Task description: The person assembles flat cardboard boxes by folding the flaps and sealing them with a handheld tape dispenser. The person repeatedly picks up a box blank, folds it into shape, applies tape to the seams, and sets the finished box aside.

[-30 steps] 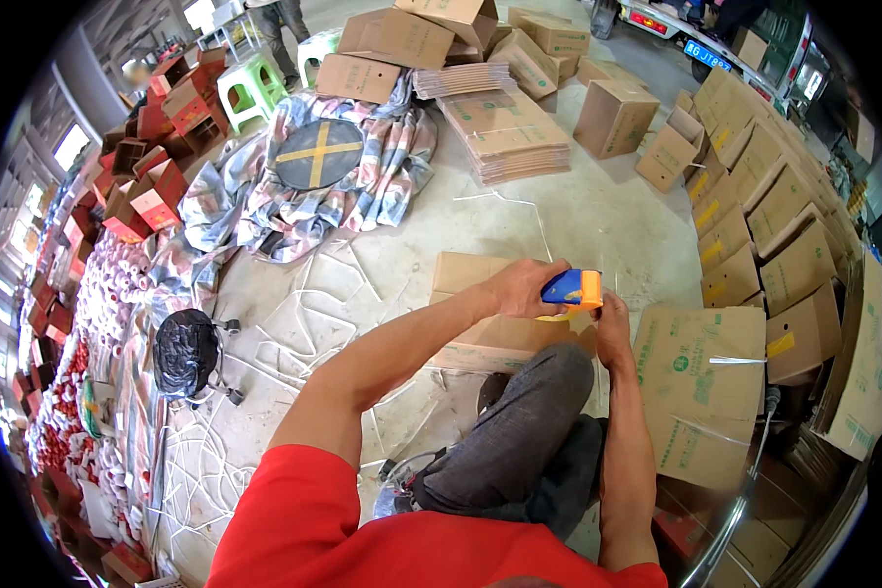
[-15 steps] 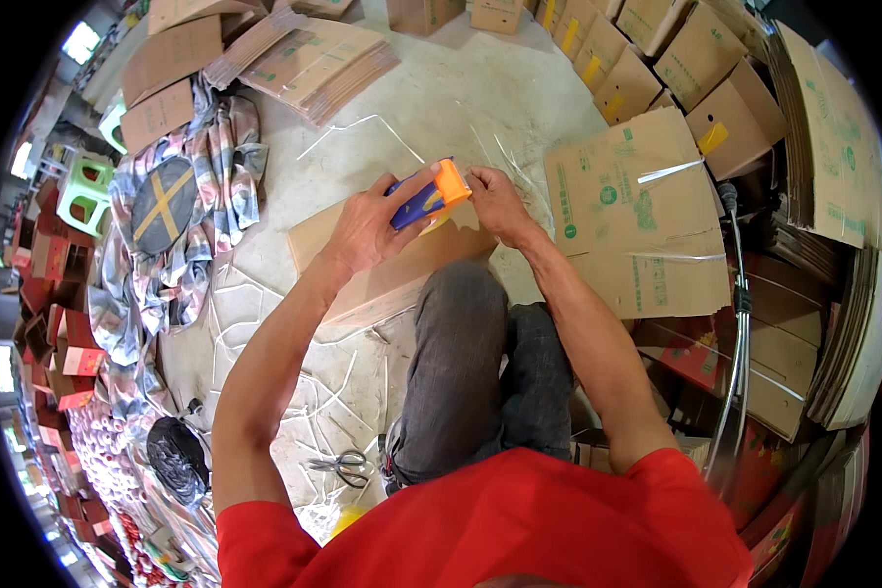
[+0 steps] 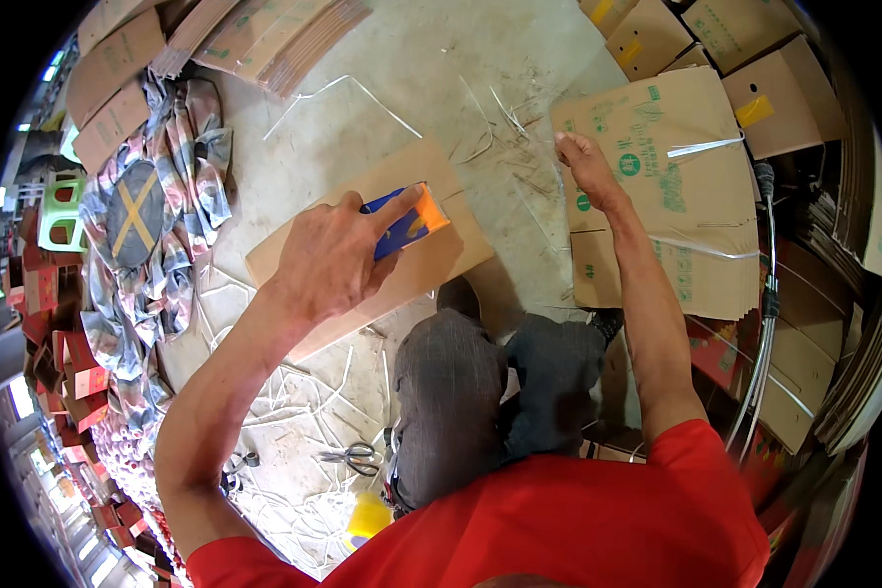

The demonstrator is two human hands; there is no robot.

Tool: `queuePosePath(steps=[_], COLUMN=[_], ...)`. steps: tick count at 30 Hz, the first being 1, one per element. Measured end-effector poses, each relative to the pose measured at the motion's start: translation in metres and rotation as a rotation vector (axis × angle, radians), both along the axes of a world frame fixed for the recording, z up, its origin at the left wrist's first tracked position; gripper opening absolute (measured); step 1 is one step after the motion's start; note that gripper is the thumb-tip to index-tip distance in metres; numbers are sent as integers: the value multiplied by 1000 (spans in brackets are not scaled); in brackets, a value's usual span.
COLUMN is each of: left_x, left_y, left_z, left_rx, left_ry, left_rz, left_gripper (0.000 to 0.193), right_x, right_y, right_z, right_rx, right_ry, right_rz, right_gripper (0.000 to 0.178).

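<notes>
Pale floor (image 3: pixel 441 98), littered near left. Left hand (image 3: pixel 328 257): fingers wrapped around boxy blue-and-orange tool (image 3: pixel 415 229), orange end rightward, over central brown carton (image 3: pixel 416 167). Right hand (image 3: pixel 586 167): fingers curled together, far right; pinched contents cannot be told.

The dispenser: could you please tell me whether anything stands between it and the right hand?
Nothing visible does: the left hand grips the dispenser from the left, its orange end faces the right hand, and only carton and floor show across the gap.
</notes>
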State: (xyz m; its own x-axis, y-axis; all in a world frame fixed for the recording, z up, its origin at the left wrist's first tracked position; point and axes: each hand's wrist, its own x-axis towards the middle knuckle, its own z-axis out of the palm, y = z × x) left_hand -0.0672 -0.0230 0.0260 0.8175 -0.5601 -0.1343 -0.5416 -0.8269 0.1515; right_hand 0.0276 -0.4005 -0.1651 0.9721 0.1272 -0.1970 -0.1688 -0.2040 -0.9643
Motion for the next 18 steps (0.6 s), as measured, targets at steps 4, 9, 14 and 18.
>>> queuePosePath(steps=[4, 9, 14, 18], left_x=[4, 10, 16, 14], left_y=[-11, -26, -33, -26], left_z=[1, -6, 0, -5], left_rx=[43, 121, 196, 149], left_ry=[15, 23, 102, 109], left_rz=[10, 4, 47, 50], left_gripper=[66, 62, 65, 67], right_x=[4, 3, 1, -4], right_y=[-2, 6, 9, 15], right_z=[-16, -47, -74, -69], right_rx=[10, 46, 129, 170], right_ry=[-24, 12, 21, 32], right_rz=[5, -18, -21, -74], right_gripper=[38, 38, 36, 35])
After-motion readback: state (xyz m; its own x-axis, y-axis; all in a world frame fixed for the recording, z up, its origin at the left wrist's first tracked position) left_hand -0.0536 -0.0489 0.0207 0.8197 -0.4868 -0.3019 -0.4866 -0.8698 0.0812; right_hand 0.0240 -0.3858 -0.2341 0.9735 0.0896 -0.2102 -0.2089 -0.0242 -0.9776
